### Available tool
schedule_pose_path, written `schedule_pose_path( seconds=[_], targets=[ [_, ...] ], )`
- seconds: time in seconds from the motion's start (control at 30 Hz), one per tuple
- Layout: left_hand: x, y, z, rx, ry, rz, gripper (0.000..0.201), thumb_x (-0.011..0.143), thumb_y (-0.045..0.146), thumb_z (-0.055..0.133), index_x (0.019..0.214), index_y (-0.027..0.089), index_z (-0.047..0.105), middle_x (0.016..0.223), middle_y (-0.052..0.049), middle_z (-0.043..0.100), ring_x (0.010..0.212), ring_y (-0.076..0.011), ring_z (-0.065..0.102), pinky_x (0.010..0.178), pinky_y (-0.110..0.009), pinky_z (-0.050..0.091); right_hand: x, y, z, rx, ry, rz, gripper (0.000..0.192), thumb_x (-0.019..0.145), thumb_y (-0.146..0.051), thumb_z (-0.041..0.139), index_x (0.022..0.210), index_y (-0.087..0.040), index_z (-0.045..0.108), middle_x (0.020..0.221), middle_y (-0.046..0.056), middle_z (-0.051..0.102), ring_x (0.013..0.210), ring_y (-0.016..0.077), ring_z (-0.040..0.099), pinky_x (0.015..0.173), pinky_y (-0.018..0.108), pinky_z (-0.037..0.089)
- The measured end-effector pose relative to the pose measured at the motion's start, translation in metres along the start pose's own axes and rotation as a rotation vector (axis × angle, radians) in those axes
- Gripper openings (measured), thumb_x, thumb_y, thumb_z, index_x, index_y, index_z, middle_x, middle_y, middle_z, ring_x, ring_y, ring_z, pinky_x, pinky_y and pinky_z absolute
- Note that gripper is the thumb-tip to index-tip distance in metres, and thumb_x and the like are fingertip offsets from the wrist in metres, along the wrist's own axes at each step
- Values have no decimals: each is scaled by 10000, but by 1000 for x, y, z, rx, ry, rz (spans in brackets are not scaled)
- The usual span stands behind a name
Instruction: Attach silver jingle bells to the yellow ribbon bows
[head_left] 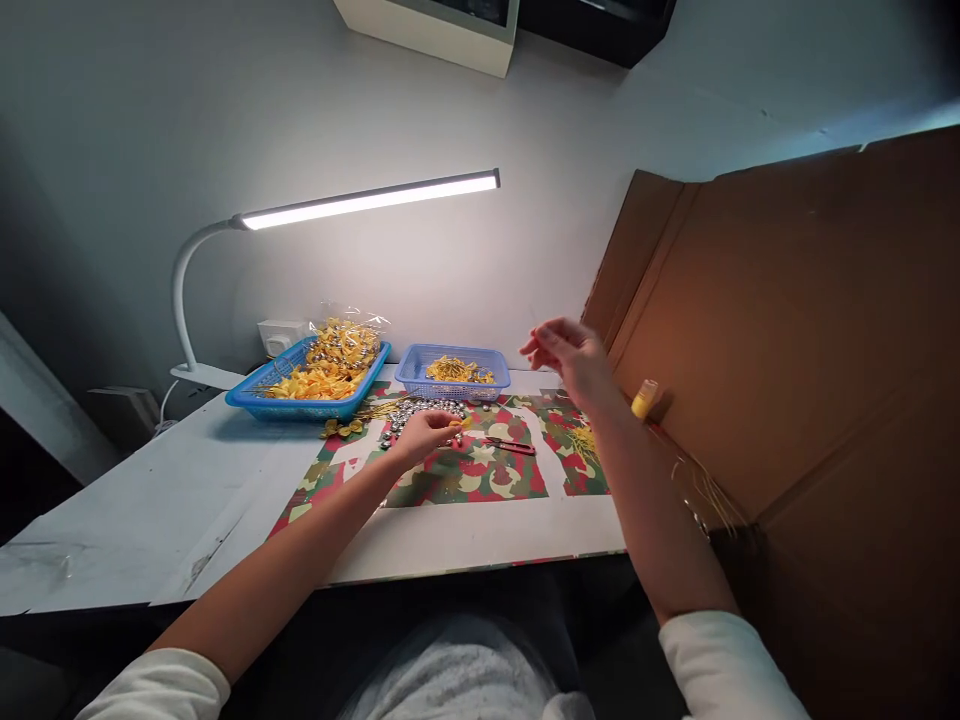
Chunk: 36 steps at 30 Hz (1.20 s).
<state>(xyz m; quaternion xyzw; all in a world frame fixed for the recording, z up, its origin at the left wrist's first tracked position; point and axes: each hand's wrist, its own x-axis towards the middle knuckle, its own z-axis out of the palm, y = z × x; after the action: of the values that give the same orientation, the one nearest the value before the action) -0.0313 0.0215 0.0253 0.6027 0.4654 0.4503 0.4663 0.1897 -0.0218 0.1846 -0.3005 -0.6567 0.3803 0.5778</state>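
My left hand rests low on the patterned red-and-green mat, fingers pinched on a small yellow piece beside a heap of silver bells. My right hand is raised above the mat's right side, fingers pinched together as if on a very thin thread; the thread itself is too fine to make out. Red-handled snips lie on the mat between my hands.
A large blue tray with yellow bows and a clear bag sits at back left. A smaller blue basket holds more yellow pieces. A lit desk lamp arches overhead. A cardboard wall stands right, with a yellow bottle by it.
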Motion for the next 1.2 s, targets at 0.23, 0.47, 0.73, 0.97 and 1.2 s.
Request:
schedule_pose_path(
  seconds=[0.23,0.47,0.73,0.97,1.2],
  targets=[
    [-12,-9,3,-206,-14,-93,400,544,454,790,743,142,639,553,38,547,435,-52,407,407,-178,285,-27,125,47,-201,24,102,240,681,-368,611,532,-183,571,760,20,612,794,150,555,789,291,425],
    [-12,-13,3,-339,-74,-139,371,551,417,809,710,127,642,646,3,593,537,-69,498,499,-187,386,-51,173,63,86,41,387,307,627,-473,628,567,-184,543,577,-19,534,588,122,482,607,261,412],
    [-13,-16,4,-463,-65,-240,333,544,330,828,752,131,660,755,-34,636,643,-87,551,602,-204,449,-57,173,67,30,162,294,204,633,-351,562,515,-187,527,622,-2,540,611,126,468,596,256,390],
    [-17,-14,6,-380,-25,-150,421,473,413,843,698,138,616,689,0,615,617,-94,555,587,-212,435,-61,168,64,63,116,271,209,632,-297,518,469,-171,483,908,50,554,759,146,497,676,270,422],
    [-15,-16,6,-296,24,-113,435,437,402,845,660,157,563,603,15,606,532,-98,535,495,-212,397,-64,163,65,-14,62,253,262,660,-288,540,453,-172,430,963,61,556,822,170,506,673,274,419]
  ],
)
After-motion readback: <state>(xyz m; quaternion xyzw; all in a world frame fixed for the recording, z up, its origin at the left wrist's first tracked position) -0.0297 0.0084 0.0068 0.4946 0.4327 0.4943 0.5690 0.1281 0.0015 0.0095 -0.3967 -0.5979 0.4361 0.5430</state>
